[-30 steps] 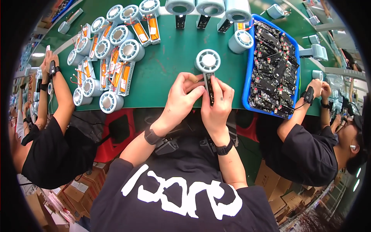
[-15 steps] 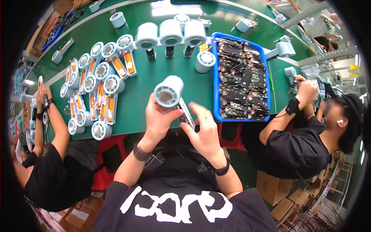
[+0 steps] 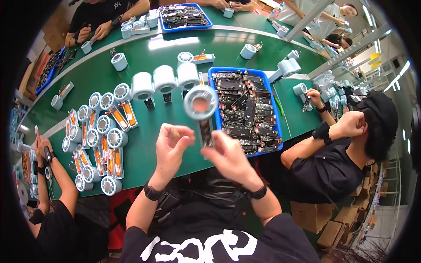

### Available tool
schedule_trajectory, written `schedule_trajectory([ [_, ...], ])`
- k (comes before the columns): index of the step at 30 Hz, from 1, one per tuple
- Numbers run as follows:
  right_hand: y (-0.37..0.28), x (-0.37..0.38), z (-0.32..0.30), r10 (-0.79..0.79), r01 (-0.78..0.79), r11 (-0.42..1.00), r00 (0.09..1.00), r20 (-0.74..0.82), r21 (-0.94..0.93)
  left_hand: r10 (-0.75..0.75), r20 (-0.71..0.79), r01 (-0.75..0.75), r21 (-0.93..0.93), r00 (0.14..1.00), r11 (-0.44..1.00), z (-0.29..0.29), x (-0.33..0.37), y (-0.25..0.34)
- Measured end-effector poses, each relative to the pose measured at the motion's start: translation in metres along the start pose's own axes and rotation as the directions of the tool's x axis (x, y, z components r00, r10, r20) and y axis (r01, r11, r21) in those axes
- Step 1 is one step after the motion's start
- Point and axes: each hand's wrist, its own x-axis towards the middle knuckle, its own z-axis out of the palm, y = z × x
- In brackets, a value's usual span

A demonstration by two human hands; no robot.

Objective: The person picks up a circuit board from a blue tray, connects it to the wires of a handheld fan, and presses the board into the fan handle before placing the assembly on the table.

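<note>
My right hand [image 3: 230, 158] grips the lower handle of a light-blue handheld fan [image 3: 201, 103], its round head pointing up and away from me. A dark circuit board [image 3: 205, 131] shows in the handle's open face. Just left of the handle is my left hand [image 3: 172, 147], apart from the fan, its fingers half curled with nothing visible in them. Beyond the held fan, several similar fans [image 3: 165, 79] stand heads up in a row. On the left lies a cluster of fans [image 3: 105, 125] with orange batteries in their open handles.
A blue tray [image 3: 213, 98] full of dark circuit boards stands right of the held fan. Co-workers sit on both sides; the right one's arm [image 3: 340, 131] is near the table edge. Single fans [image 3: 118, 61] stand farther back on the green table [image 3: 144, 164].
The fan has passed from my left hand to my right and turned upright, head away from me. My left hand has let go. The view has shifted, showing more of the far side.
</note>
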Motion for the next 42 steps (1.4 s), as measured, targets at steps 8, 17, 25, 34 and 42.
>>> schedule_trajectory([
  [8, 0.031, 0.211, -0.115, -0.108, -0.039, 0.857, 0.962, -0.252, -0.514, -0.046, 0.162, -0.1, 0.779, 0.986, 0.619, -0.032, -0.024, -0.028],
  [17, 0.149, 0.35, -0.149, -0.041, -0.225, 0.624, 0.947, -0.318, -0.749, -0.02, 0.235, -0.189, 0.827, 0.972, 0.53, -0.029, -0.026, -0.03],
  [25, 0.125, 0.335, -0.165, 0.094, -0.263, 0.51, 0.963, -0.251, -0.819, -0.032, 0.234, -0.183, 0.83, 0.972, 0.526, -0.031, -0.024, -0.027],
  [34, 0.131, 0.366, -0.217, 0.257, -0.739, 0.415, 0.654, -0.711, -0.53, -0.035, 0.194, -0.148, 0.841, 0.98, 0.52, -0.037, -0.029, -0.024],
  [42, 0.176, 0.393, -0.28, 0.191, -0.654, 0.637, 0.647, -0.738, -0.409, -0.05, 0.179, -0.122, 0.822, 0.983, 0.557, -0.033, -0.031, -0.028],
])
